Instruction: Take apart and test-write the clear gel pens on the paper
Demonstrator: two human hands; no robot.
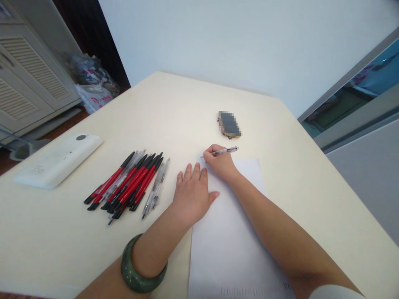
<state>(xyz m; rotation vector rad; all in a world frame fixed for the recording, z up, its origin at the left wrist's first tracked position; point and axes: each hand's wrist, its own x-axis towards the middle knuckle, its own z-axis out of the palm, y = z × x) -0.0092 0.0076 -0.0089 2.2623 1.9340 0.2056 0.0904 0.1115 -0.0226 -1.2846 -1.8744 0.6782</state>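
Note:
A white sheet of paper (224,245) lies on the cream table, with a row of short marks along its near end. My right hand (220,164) is closed around a clear pen (227,150), its tip at the paper's far left corner. Flat across the sheet's left edge rests my left hand (193,191), fingers spread and holding nothing; a green bangle (137,270) circles that wrist. To its left is a heap of red and black pens (127,187) mixed with clear ones. Beside the heap lie a few clear pens (156,187).
A white rectangular object (59,162) lies at the table's left side. Beyond my right hand is a small dark, pixelated object (230,124). A white wall (224,45) stands behind the table. Plastic bags (96,87) sit on the floor near a louvred cabinet (34,70).

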